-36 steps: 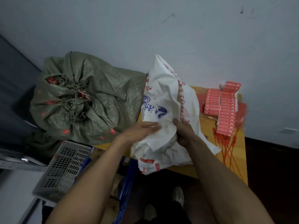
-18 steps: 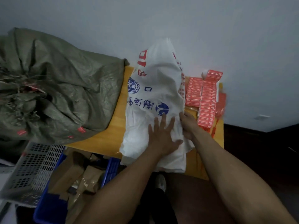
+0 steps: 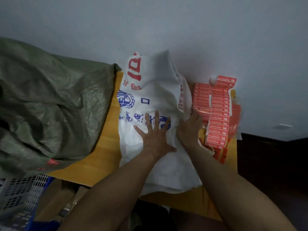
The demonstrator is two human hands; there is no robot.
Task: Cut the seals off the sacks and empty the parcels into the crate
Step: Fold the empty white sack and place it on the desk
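Sacks number two: a white sack (image 3: 158, 90) lies limp and flat on the worktop (image 3: 106, 157), and a green sack (image 3: 55, 100) bulges just left of it. We press our left hand (image 3: 155, 135) on the white sack, fingers straight and spread. Our right hand (image 3: 190, 129) lies at its right edge, fingertips hidden in a fold, so we cannot tell whether it pinches. We judge this sack emptied and being flattened; next the green sack's seal, unseen here, needs finding and cutting. Below-left of the white sack stands one blue crate (image 3: 43, 225) holding brown parcels (image 3: 55, 199), one white basket (image 3: 20, 194) beside it. To its right lie red seal tags (image 3: 218, 110), too many to count
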